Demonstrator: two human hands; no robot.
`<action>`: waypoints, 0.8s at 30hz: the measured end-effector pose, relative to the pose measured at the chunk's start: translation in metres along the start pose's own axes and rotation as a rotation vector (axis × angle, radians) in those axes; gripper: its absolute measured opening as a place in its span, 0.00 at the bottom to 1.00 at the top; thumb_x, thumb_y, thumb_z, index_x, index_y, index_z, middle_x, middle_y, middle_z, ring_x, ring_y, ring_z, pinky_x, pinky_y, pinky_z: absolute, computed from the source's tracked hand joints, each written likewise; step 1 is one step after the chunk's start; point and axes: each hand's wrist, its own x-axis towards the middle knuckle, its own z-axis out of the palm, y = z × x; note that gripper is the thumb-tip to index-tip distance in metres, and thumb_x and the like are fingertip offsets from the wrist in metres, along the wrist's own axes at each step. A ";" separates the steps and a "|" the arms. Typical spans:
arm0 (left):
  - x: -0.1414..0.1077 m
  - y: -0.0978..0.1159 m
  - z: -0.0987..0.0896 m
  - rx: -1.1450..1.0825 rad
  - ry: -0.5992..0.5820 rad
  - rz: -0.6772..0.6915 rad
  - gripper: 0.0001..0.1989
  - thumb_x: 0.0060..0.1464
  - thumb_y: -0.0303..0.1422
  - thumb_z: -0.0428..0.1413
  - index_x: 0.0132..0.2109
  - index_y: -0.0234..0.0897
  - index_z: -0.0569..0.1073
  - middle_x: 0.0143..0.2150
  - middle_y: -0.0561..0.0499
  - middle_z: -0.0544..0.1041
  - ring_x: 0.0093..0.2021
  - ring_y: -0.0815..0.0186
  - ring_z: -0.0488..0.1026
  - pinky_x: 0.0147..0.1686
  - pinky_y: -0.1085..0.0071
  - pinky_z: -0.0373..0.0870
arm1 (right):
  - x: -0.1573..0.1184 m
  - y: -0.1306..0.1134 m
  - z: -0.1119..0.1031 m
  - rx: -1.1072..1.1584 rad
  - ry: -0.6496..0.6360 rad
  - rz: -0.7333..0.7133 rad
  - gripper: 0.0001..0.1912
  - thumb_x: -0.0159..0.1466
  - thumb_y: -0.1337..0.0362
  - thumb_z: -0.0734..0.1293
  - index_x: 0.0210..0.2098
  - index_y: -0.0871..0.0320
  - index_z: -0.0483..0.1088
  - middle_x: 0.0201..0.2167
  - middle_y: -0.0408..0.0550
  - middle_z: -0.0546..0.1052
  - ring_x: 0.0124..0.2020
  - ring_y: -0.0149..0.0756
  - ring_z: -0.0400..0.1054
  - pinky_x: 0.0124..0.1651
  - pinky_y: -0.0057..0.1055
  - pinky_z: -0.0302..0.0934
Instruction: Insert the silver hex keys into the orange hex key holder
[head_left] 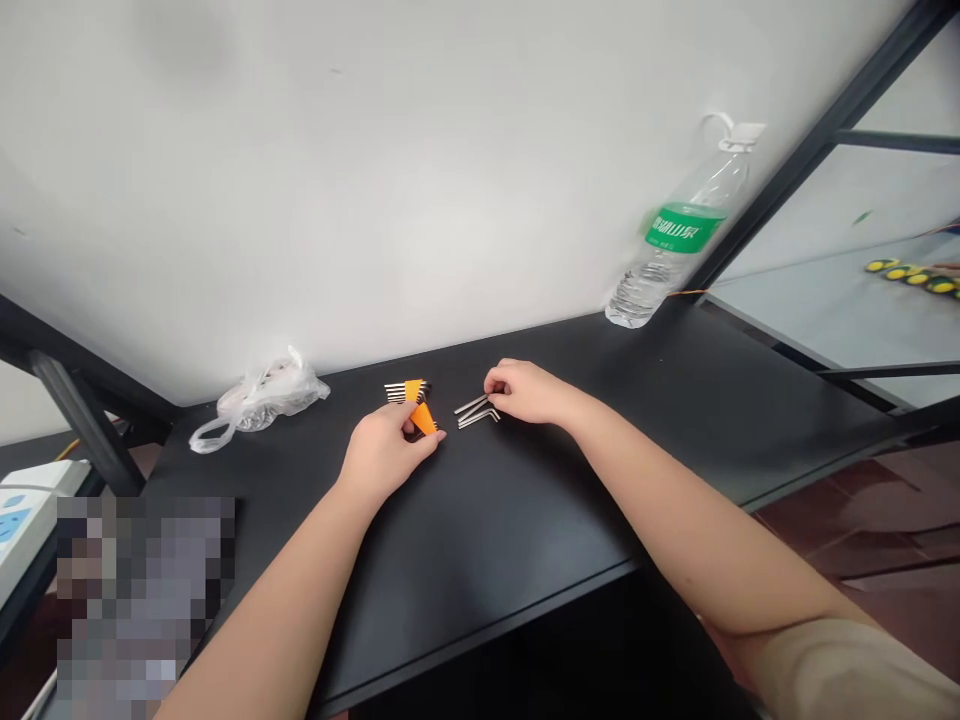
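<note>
My left hand (382,445) grips an orange hex key holder (425,417) between thumb and fingers, low over the black desk. Several hex keys (395,392) sit in the holder, their straight ends pointing left. A short way to the right, loose silver hex keys (478,418) lie on the desk with their long ends toward the holder. My right hand (517,388) has its thumb and fingertips pinched on the bent end of one of these loose keys. The fingers partly cover that end.
At the back right a water bottle (684,230) with a green label leans against the white wall. A crumpled clear plastic bag (262,395) lies at the back left. Black frame posts (810,165) rise at both sides. A white power strip (30,510) is at far left.
</note>
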 end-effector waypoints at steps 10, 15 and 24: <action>-0.001 0.003 0.001 0.015 -0.017 0.025 0.15 0.55 0.47 0.62 0.34 0.41 0.72 0.30 0.54 0.73 0.28 0.67 0.67 0.29 0.70 0.61 | -0.008 -0.007 -0.005 -0.018 -0.103 -0.106 0.09 0.63 0.69 0.68 0.39 0.51 0.78 0.42 0.47 0.74 0.33 0.35 0.69 0.35 0.32 0.61; -0.002 0.005 0.001 0.030 -0.009 0.060 0.14 0.54 0.46 0.64 0.37 0.41 0.74 0.32 0.54 0.75 0.31 0.66 0.69 0.31 0.69 0.63 | -0.010 -0.020 -0.005 -0.010 0.018 -0.141 0.11 0.64 0.66 0.68 0.45 0.53 0.78 0.46 0.50 0.75 0.37 0.37 0.70 0.40 0.34 0.62; -0.004 0.010 -0.003 -0.019 -0.068 0.167 0.14 0.57 0.46 0.62 0.38 0.41 0.74 0.34 0.54 0.76 0.33 0.66 0.70 0.33 0.70 0.64 | -0.015 -0.057 0.015 0.465 -0.324 -0.097 0.10 0.64 0.54 0.71 0.38 0.52 0.80 0.34 0.44 0.79 0.31 0.33 0.69 0.32 0.29 0.61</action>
